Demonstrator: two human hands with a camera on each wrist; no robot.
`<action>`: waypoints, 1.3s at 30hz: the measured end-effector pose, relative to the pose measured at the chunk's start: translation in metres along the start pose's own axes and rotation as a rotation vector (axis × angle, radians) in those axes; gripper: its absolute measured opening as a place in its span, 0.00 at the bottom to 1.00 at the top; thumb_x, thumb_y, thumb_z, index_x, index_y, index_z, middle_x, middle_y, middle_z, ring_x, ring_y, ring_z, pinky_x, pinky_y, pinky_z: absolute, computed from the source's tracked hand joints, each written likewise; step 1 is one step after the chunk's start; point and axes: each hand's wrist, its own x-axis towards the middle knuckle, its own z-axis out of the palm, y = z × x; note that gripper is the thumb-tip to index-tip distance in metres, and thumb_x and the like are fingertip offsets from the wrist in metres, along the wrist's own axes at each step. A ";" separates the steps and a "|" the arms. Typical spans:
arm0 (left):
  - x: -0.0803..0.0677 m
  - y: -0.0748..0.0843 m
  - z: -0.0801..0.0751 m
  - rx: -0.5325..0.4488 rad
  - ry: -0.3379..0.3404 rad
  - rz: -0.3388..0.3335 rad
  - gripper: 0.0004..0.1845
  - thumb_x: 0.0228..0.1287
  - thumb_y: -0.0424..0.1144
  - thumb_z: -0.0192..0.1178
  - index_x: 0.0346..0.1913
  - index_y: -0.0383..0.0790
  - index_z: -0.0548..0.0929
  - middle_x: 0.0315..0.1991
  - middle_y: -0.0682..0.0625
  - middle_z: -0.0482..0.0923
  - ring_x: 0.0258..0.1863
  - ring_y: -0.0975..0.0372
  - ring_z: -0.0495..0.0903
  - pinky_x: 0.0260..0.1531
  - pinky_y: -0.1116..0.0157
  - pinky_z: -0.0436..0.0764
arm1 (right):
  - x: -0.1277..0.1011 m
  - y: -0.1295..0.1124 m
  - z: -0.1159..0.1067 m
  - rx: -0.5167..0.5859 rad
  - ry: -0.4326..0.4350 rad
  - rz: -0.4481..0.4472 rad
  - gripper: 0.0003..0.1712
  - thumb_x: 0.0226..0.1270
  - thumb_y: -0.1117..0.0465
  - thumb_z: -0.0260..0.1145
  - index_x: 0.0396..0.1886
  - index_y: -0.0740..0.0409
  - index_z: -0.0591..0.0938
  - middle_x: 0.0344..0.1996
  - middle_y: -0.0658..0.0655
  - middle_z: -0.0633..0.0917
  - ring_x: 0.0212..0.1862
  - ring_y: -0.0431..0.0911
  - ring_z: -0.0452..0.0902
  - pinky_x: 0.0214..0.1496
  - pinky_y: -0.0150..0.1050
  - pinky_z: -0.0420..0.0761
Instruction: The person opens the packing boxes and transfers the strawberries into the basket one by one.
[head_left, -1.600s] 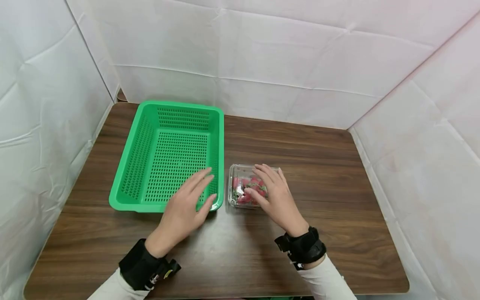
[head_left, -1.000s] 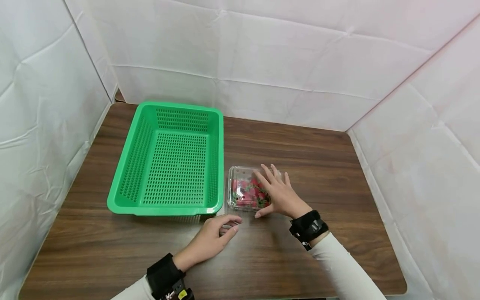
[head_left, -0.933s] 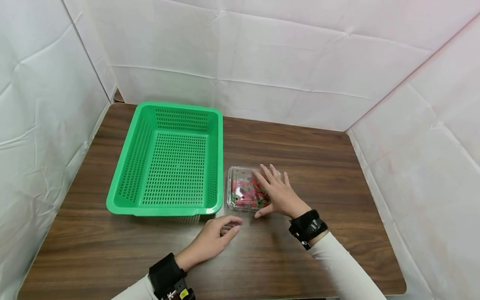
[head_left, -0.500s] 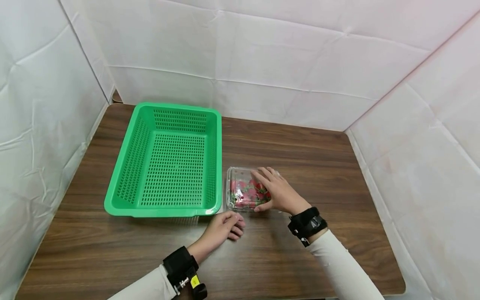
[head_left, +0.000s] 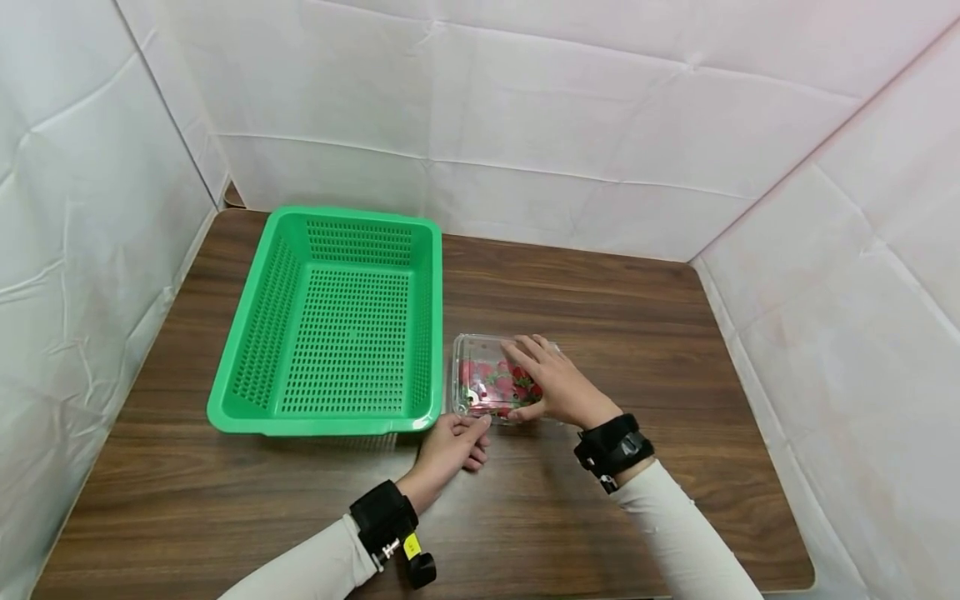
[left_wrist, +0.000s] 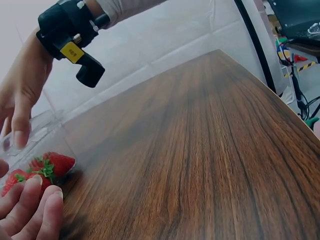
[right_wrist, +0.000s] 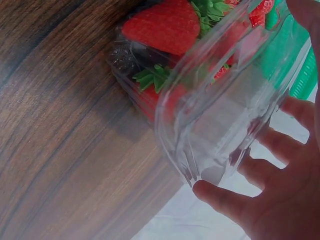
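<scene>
Strawberries (head_left: pixel 501 385) sit inside a clear plastic box (head_left: pixel 471 375), which stands on the bench (head_left: pixel 637 317) just to the right of the green basket (head_left: pixel 247 417), near that basket's front corner. Going by how things lie, the work looks to be at its start: the box is on the bench with the fruit packed inside, and the basket holds nothing that can be seen. Whether the clear lid has begun to lift is hard to tell; in the right wrist view the clear plastic (right_wrist: pixel 220 125) bulges up over the red berries (right_wrist: pixel 165 25), but the seam is not plain.

The right hand (head_left: pixel 558 387) lies over the side of the box away from the basket, fingers (head_left: pixel 525 354) spread across the top and the thumb pressed against its near edge, so it grips and steadies the box. The left hand (head_left: pixel 450 446) is at the near corner of the box, the one closest to the basket, with its fingers (left_wrist: pixel 35 210) curled and its fingertips touching the plastic rim; it seems to pinch at that edge, though the exact hold is partly hidden.

The basket is a shallow slotted tray of green plastic, standing flat. Both wrists wear black bands with small cameras.
</scene>
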 end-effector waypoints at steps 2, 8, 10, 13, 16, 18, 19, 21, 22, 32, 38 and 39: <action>0.000 0.000 0.001 -0.006 0.000 -0.010 0.24 0.68 0.49 0.59 0.47 0.27 0.79 0.33 0.40 0.84 0.19 0.65 0.80 0.25 0.64 0.84 | 0.000 -0.001 0.000 -0.004 0.004 0.001 0.60 0.48 0.43 0.77 0.77 0.51 0.56 0.74 0.64 0.61 0.75 0.64 0.51 0.72 0.65 0.54; 0.002 0.001 0.003 -0.019 -0.015 -0.017 0.27 0.68 0.52 0.58 0.41 0.24 0.82 0.30 0.38 0.86 0.16 0.65 0.80 0.23 0.64 0.84 | 0.001 -0.003 0.000 -0.006 0.001 0.025 0.61 0.46 0.42 0.78 0.77 0.50 0.57 0.73 0.64 0.62 0.75 0.64 0.52 0.73 0.64 0.54; 0.003 0.000 0.004 -0.034 -0.019 -0.016 0.26 0.69 0.50 0.58 0.41 0.24 0.83 0.29 0.38 0.86 0.16 0.65 0.81 0.23 0.64 0.84 | 0.002 -0.004 0.000 0.001 -0.005 0.028 0.61 0.46 0.42 0.79 0.77 0.50 0.57 0.73 0.64 0.62 0.75 0.64 0.52 0.73 0.64 0.54; 0.005 -0.001 0.004 -0.062 -0.031 -0.012 0.24 0.70 0.48 0.57 0.41 0.23 0.83 0.29 0.36 0.86 0.17 0.64 0.82 0.23 0.64 0.84 | 0.004 -0.004 -0.001 0.011 -0.013 0.029 0.61 0.45 0.44 0.79 0.77 0.50 0.57 0.73 0.63 0.63 0.74 0.65 0.53 0.72 0.65 0.56; 0.007 -0.003 0.005 -0.086 -0.045 -0.013 0.23 0.70 0.47 0.57 0.42 0.23 0.83 0.30 0.36 0.86 0.17 0.65 0.82 0.23 0.64 0.84 | 0.005 -0.003 -0.002 0.017 -0.013 0.032 0.61 0.44 0.46 0.80 0.76 0.50 0.59 0.72 0.64 0.63 0.74 0.65 0.55 0.69 0.67 0.59; 0.007 -0.004 0.005 -0.094 -0.050 -0.016 0.23 0.70 0.46 0.57 0.42 0.22 0.83 0.30 0.35 0.86 0.17 0.65 0.82 0.23 0.65 0.84 | 0.006 -0.002 -0.003 0.025 -0.016 0.034 0.60 0.44 0.47 0.81 0.76 0.50 0.60 0.72 0.65 0.64 0.73 0.66 0.56 0.67 0.68 0.61; 0.008 -0.005 0.006 -0.094 -0.052 -0.016 0.23 0.70 0.46 0.57 0.42 0.22 0.83 0.30 0.36 0.86 0.17 0.65 0.82 0.23 0.65 0.84 | 0.006 -0.001 -0.004 0.029 -0.019 0.036 0.60 0.44 0.48 0.81 0.76 0.50 0.60 0.72 0.65 0.64 0.73 0.67 0.56 0.66 0.69 0.62; 0.009 -0.006 0.005 -0.090 -0.054 -0.014 0.23 0.71 0.45 0.57 0.43 0.22 0.83 0.31 0.36 0.86 0.18 0.65 0.83 0.24 0.65 0.84 | 0.007 0.000 -0.006 0.035 -0.032 0.042 0.59 0.44 0.48 0.81 0.75 0.50 0.60 0.72 0.65 0.63 0.73 0.67 0.55 0.66 0.69 0.62; 0.009 -0.007 0.005 -0.088 -0.056 -0.011 0.23 0.71 0.45 0.57 0.43 0.22 0.83 0.31 0.36 0.86 0.18 0.65 0.83 0.24 0.65 0.84 | 0.007 0.000 -0.006 0.040 -0.040 0.043 0.59 0.44 0.48 0.80 0.75 0.49 0.60 0.72 0.64 0.63 0.73 0.67 0.55 0.67 0.68 0.62; 0.008 -0.007 0.006 -0.094 -0.056 0.006 0.21 0.70 0.43 0.57 0.42 0.22 0.82 0.29 0.37 0.86 0.19 0.65 0.83 0.24 0.66 0.84 | 0.011 0.000 -0.016 0.075 -0.104 0.042 0.57 0.46 0.51 0.80 0.75 0.50 0.61 0.72 0.63 0.63 0.74 0.65 0.55 0.69 0.64 0.63; 0.007 -0.008 0.005 -0.083 -0.054 0.023 0.21 0.71 0.43 0.57 0.40 0.22 0.82 0.29 0.36 0.85 0.20 0.64 0.84 0.25 0.65 0.85 | 0.012 0.005 -0.026 0.154 -0.149 0.047 0.52 0.52 0.54 0.74 0.76 0.50 0.60 0.72 0.61 0.64 0.72 0.60 0.60 0.66 0.59 0.69; 0.008 -0.008 0.005 -0.078 -0.057 0.024 0.21 0.71 0.43 0.57 0.40 0.22 0.82 0.29 0.35 0.85 0.20 0.64 0.84 0.26 0.64 0.85 | 0.013 0.006 -0.027 0.163 -0.155 0.050 0.51 0.52 0.54 0.73 0.76 0.49 0.60 0.73 0.61 0.64 0.72 0.59 0.61 0.66 0.59 0.70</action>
